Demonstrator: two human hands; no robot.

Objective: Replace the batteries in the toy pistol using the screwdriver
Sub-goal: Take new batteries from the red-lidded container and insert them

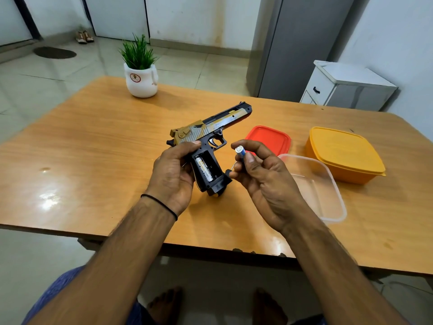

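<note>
Head view: I am looking down on a brown wooden table (93, 148), with both bare hands raised over it and the black-and-gold plastic toy pistol (210, 127) between them.
Done so far: the open battery bay (207, 167) in the grip has no cover on it, so I judge the unscrewing finished. One silver-wrapped battery (203, 168) sits in the bay's left slot.
Left to do: the slot beside it is dark and empty. By my reading, the second cell has to go in, then the cover and its screw.
Left hand (172, 174): clasped round the back of the grip, thumb (189, 145) lying along the frame below the slide. The muzzle points away and to the right.
Right hand (264, 174): pinching a blue-and-white cylindrical battery (240, 153) between thumb (250, 160) and fingertips, its metal end turned up toward me.
Battery and pistol: the held cell is just beside the grip — to its right, apart from it, not yet over the empty slot.
Unclear: a small dark piece (228, 171) shows by the right hand's lower fingers. I cannot tell what it is, and I cannot pick out the screwdriver.
Nearby: a red square plastic lid (269, 137), a clear plastic tub (328, 184) and an orange lidded box (344, 153) lie to the right.
</note>
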